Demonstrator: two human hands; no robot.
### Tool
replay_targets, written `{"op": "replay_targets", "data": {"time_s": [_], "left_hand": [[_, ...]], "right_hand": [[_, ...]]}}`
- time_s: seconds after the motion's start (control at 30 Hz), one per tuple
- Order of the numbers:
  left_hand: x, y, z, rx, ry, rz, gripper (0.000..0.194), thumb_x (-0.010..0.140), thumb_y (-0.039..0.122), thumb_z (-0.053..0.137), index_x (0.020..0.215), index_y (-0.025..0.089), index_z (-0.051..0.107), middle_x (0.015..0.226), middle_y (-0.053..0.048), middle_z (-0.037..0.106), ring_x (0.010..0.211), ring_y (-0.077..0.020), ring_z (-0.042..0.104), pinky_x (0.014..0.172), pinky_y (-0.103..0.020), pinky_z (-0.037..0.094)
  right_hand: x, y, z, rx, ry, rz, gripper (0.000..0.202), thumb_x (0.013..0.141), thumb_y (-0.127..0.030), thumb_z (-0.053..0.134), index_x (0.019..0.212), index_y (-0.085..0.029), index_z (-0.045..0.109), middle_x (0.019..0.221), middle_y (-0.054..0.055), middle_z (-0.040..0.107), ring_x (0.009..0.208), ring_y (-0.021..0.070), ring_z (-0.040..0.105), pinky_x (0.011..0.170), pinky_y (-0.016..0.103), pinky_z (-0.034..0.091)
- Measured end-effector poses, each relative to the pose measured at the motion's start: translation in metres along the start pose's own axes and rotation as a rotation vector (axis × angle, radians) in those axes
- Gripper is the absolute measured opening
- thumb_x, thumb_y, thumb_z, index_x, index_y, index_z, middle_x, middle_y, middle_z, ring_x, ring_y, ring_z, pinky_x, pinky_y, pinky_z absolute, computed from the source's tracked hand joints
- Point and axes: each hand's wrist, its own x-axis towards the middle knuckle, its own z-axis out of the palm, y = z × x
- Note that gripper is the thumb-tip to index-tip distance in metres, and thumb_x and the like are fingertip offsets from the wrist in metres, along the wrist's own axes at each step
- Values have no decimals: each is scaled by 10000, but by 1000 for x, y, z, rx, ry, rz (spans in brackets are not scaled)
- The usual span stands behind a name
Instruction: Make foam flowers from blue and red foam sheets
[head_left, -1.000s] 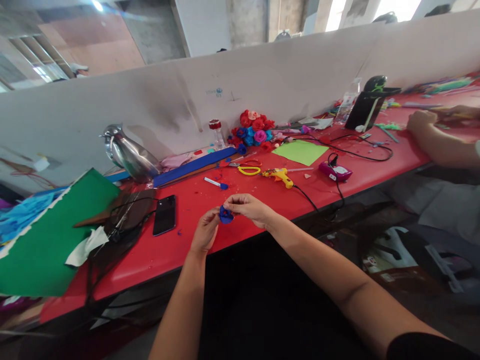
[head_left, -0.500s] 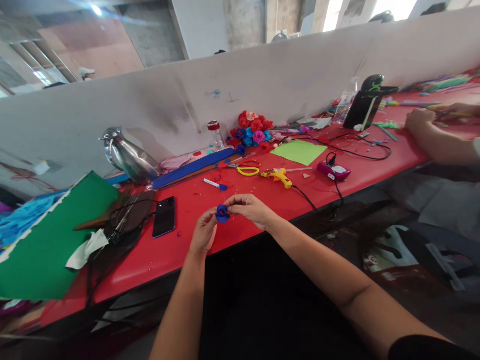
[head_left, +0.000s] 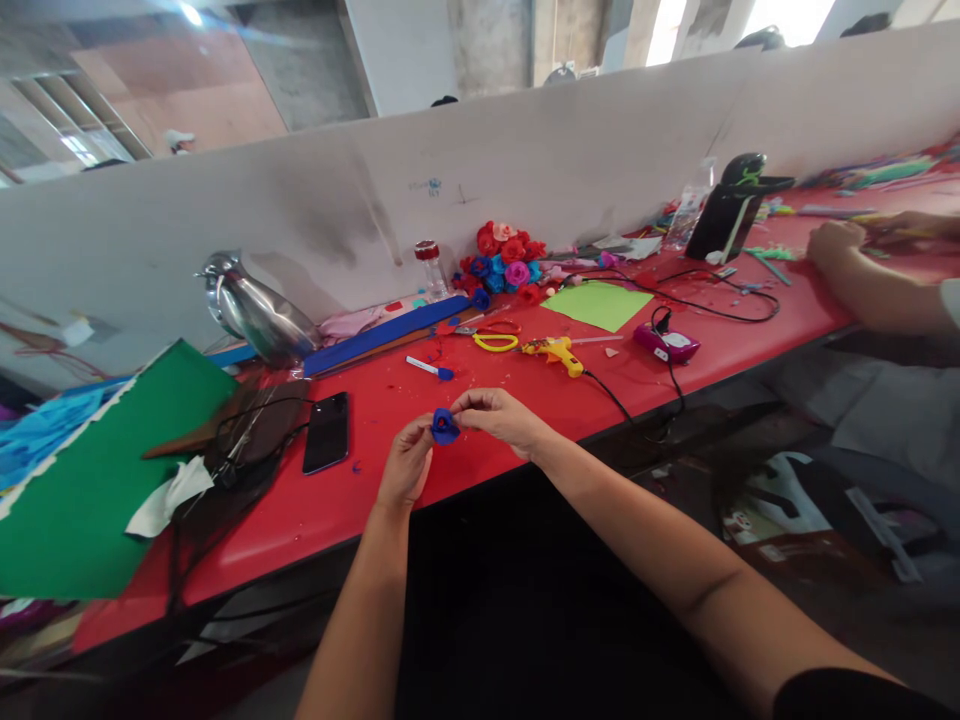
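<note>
A small blue paper flower (head_left: 445, 427) is held between my two hands, over the front edge of the red table (head_left: 390, 425). My left hand (head_left: 408, 458) pinches it from the left, fingers closed. From the right, the thumb and fingertips of my right hand (head_left: 499, 418) grip its rim. A marker (head_left: 430, 368) with a blue cap lies just beyond the flower. Farther right are yellow-handled scissors (head_left: 495, 341) and a yellow glue gun (head_left: 556, 352). A phone (head_left: 327, 432) lies to the left of my hands.
At the back are a steel jug (head_left: 262, 315), blue paper strip (head_left: 386, 335), a bunch of paper flowers (head_left: 510, 262) and a green sheet (head_left: 598, 304). A purple power socket (head_left: 666, 343) sits right. Another person's hand (head_left: 840, 250) rests at far right. Green board (head_left: 112, 480) leans at left.
Both hands keep their pinch on the blue flower, which looks turned very slightly. The whole view has shifted a little; otherwise the table looks the same.
</note>
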Motion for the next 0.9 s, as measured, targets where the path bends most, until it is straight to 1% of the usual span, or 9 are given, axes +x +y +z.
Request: {"op": "replay_targets", "data": {"time_s": [0.13,0.23,0.33,0.5,0.63,0.77,0.9], "left_hand": [[0,-1,-1,1,-6,3,235,620,449,785,711,243,718,754,-6,697,793,-171,591,834,-333,408],[0,-1,-1,10,-10,2,233,638,456,771,708,240,716,767,-13,701,819,-181,601,841,-340,405],[0,-1,-1,11,-12,2,219,633,444,779,688,243,712,747,-6,696,812,-178,601,851,-344,404],[0,0,0,5,-31,3,202,638,434,778,729,260,729,781,-6,705,824,-178,599,869,-354,404],[0,0,0,22,-26,9,208,639,439,776,736,260,734,794,-11,707,839,-182,599,885,-367,402],[-1,-1,0,24,1,1,198,626,419,790,718,252,732,785,-6,707,822,-170,594,881,-357,404],[-1,-2,-1,37,28,-10,197,621,399,796,733,247,740,786,-10,709,806,-162,595,875,-348,406]], "right_hand": [[1,-1,3,6,-22,-13,60,640,-202,666,672,-164,633,629,-42,603,618,91,525,660,246,396],[1,-1,3,-4,4,-6,46,642,-185,657,674,-164,630,620,-42,597,611,91,521,648,242,393],[1,-2,2,-11,36,6,30,662,-175,626,692,-170,623,604,-45,586,583,84,504,604,228,379],[1,-3,6,2,-22,17,33,662,-177,640,677,-164,612,589,-47,573,556,76,488,581,226,379],[2,-1,6,57,30,-14,52,654,-154,642,688,-168,605,609,-47,581,579,78,518,618,231,420],[-1,-2,4,140,88,-35,80,683,-204,644,745,-190,594,656,-41,597,610,86,560,655,243,458],[-6,-2,5,162,102,-40,124,710,-282,650,772,-199,582,677,-34,605,615,89,568,660,247,458]]}}
